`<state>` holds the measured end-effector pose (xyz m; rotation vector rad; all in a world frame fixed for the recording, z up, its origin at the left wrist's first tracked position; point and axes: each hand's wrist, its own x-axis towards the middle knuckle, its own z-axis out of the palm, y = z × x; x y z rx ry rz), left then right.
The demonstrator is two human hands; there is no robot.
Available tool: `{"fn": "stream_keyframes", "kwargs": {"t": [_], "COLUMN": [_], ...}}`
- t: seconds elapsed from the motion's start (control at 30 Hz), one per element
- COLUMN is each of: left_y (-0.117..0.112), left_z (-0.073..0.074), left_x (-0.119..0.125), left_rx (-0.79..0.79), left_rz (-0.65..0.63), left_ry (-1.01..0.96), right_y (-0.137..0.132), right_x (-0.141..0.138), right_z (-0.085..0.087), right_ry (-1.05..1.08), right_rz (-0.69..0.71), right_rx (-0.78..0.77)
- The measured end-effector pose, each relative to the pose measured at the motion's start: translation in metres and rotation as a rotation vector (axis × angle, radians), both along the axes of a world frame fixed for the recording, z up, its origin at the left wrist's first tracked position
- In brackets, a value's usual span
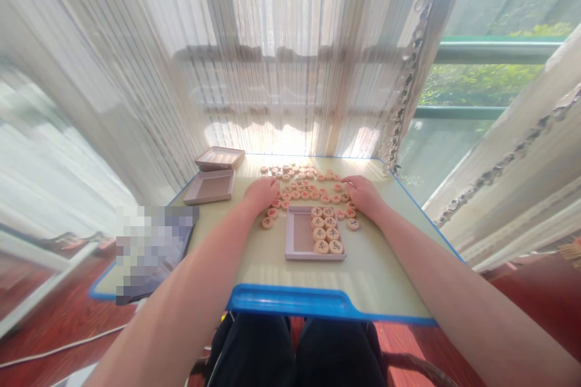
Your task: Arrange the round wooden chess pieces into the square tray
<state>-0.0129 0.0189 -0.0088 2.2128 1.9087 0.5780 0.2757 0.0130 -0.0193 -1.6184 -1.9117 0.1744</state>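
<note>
Over the left side of the loose Chinese chess pieces [304, 195], my left hand [262, 195] rests with bent fingers, mostly hidden from view. At their right side is my right hand [362, 193]. Its index finger reaches toward a red-marked piece [338, 187], and no piece shows in its grasp. Between my forearms lies a shallow pale box tray [299, 257]. Round wooden pieces with black characters [321, 234] fill its right part in two columns. Several loose pieces, red-marked and black-marked, spread behind the tray and along both its sides.
Two more shallow box parts, a near one [209, 187] and a far one [221, 158], lie at the table's back left. A dark bag-like item [188, 227], partly pixelated, hangs over the left edge. The table [267, 266] has a blue rim; curtains [290, 84] hang behind it.
</note>
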Motion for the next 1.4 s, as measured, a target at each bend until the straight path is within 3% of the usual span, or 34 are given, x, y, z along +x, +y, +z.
{"fn": "stream_keyframes", "kwargs": {"t": [0.17,0.47,0.67,0.77,0.9,1.07,1.23,1.4], "left_y": [0.004,-0.006,-0.018,-0.023,-0.030,-0.035,-0.034,-0.033], "left_z": [0.001,0.007,0.016,0.025,0.036,0.039,0.036,0.031], "left_x": [0.000,0.009,0.017,0.017,0.016,0.017,0.020,0.021], "left_rx": [-0.037,-0.016,0.137,0.027,-0.191,-0.210,-0.308,-0.235], "left_rz": [0.026,0.013,0.037,-0.034,-0.192,-0.262,-0.298,-0.283], "left_ry": [-0.025,0.017,-0.016,-0.037,-0.135,-0.176,-0.170,-0.211], "right_y": [-0.001,-0.006,-0.007,-0.014,-0.038,-0.072,-0.086,-0.082], "right_x": [-0.002,-0.011,-0.013,-0.016,-0.035,-0.070,-0.092,-0.099], "right_z": [0.001,0.005,0.008,0.013,0.025,0.035,0.037,0.034], "right_ry": [-0.079,-0.048,0.042,0.048,0.025,-0.048,-0.184,-0.307], "right_rz": [0.063,-0.070,-0.128,-0.055,0.161,0.403,0.415,0.408], "right_rx": [-0.007,-0.058,-0.015,0.102,0.190,0.108,0.040,0.073]}}
